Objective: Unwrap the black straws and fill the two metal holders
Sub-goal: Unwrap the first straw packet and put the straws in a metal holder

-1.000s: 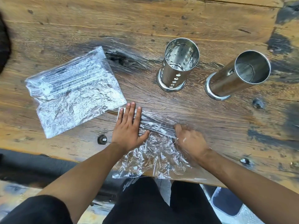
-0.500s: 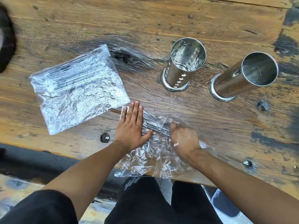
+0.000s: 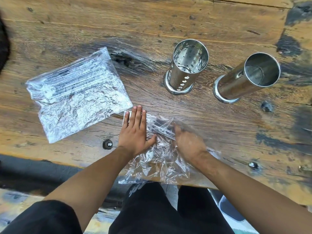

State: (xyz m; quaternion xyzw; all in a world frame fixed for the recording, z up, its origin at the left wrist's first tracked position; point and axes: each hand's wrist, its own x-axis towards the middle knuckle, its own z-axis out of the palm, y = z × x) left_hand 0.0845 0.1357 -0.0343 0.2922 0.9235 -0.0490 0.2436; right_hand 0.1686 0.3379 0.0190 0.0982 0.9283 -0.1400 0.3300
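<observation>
The left hand (image 3: 135,130) lies flat, fingers straight, pinning the near bag (image 3: 157,157) to the counter (image 3: 219,125) so it can't slide. The right hand (image 3: 189,142) is blurred; its grip can't be told. Black straws (image 3: 162,126) remain inside the bag; both holders (image 3: 185,66) (image 3: 248,76) are empty.

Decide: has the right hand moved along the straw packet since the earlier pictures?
Yes. The right hand has slid left toward the flat left hand, which stays pressing the packet.

White print on the black trousers (image 3: 145,208) at the near table edge, partly hidden under the clear wrap (image 3: 157,166); letters cut off, not readable. No other text, labels or numbers legible.
</observation>
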